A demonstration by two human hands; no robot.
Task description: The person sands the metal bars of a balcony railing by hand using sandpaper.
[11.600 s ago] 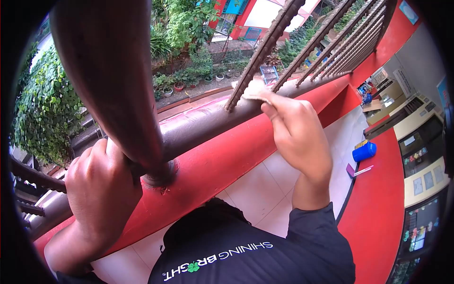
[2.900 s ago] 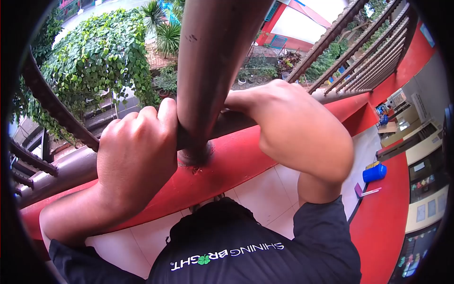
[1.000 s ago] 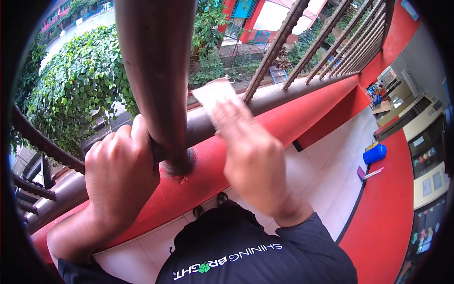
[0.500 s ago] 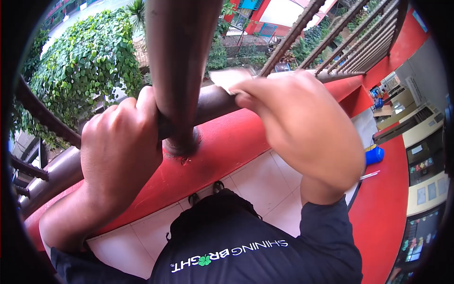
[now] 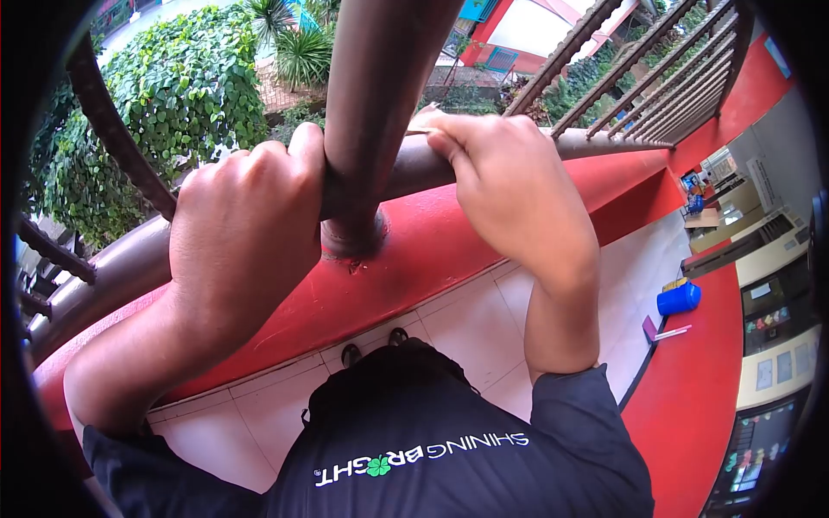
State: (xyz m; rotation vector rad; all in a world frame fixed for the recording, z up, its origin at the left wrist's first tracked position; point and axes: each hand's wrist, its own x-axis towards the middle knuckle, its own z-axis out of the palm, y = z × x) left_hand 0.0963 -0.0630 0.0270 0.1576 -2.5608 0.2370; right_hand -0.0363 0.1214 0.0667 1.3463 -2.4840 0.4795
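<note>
My left hand [image 5: 246,229] is wrapped over the brown horizontal pipe rail [image 5: 121,274], just left of the thick upright post [image 5: 380,95]. On the post's other side, my right hand [image 5: 522,190] pinches a small pale folded sheet [image 5: 421,123] that looks like sandpaper. The sheet lies against the top of the rail, mostly hidden by thumb and fingers. The post's base meets a red ledge [image 5: 414,250] below the rail, where the paint looks chipped.
Twisted brown bars [image 5: 579,65] rise from the rail at right; more curve off at left. Leafy bushes [image 5: 164,95] grow beyond. Below are a tiled floor [image 5: 466,337] and my feet. A blue container [image 5: 679,298] stands by the red floor strip at right.
My right hand, blurred and raised before, has come lower and left, toward the post, with the sheet now against the rail. My left hand keeps its grip. The view has shifted slightly.
</note>
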